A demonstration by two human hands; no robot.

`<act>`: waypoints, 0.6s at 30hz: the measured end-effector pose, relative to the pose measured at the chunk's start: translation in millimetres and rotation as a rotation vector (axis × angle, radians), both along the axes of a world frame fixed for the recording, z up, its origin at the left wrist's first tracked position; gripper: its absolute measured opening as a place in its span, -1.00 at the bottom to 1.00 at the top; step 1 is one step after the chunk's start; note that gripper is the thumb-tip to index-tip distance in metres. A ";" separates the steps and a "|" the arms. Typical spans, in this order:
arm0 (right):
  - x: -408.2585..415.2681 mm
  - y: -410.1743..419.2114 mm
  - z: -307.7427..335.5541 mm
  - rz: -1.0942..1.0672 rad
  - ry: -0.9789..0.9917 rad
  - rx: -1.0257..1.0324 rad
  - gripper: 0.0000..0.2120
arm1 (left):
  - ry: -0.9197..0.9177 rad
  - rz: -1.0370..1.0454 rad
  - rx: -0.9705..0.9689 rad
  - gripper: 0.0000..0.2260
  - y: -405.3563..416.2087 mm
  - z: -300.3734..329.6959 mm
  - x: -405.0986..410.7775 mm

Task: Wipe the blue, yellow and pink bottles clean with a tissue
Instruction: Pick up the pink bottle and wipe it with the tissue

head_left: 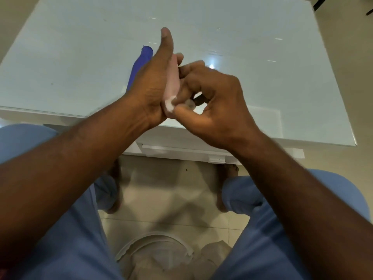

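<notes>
A: Biggest first, what's there?

B: White glossy table point(80, 47) fills the top half, w/ ceiling lights reflected in it. Below its near edge, tiled floor point(171, 199), the person's blue trousers point(66, 239) on both sides, bare feet under the table edge.

A: Arms?

B: 2 bare forearms come up from the bottom corners and meet over the table's near edge, hands touching.

A: Left hand?

B: Left hand point(150, 87) seen from the back, thumb sticking straight up. The pink bottle point(171, 81) lies along its palm side, only a narrow strip showing betw. the 2 hands. Fingers are hidden behind it, so I'd say it holds the bottle but can't see how the fingers wrap.

A: Right hand?

B: Right hand point(210, 104) is curled in close, fingertips bunched. It pinches a small white tissue point(169, 104) against the lower end of the pink bottle. Motion blur there, can't make out detail.

A: Other bottles?

B: Blue bottle point(139, 67) lies on the table just behind the left hand, near end hidden by the hand. Yellow one, can't see.
</notes>
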State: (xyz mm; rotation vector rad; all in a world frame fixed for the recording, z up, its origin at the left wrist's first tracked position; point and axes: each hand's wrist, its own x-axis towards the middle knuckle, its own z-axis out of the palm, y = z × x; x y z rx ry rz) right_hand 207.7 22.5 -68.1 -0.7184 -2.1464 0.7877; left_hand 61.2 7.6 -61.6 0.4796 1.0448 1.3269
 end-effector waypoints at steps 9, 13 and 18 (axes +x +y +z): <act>2.6 3.5 -5.2 -0.034 -0.015 -0.055 -0.98 | -0.099 -0.065 -0.016 -0.52 1.9 -6.1 1.2; 2.4 1.2 1.3 -0.030 0.019 0.017 -0.96 | -0.161 -0.039 0.021 -0.53 1.7 -5.1 -2.8; 1.4 5.9 3.3 -0.164 0.151 0.070 -0.96 | -0.174 -0.132 0.073 -0.40 1.8 -6.3 1.1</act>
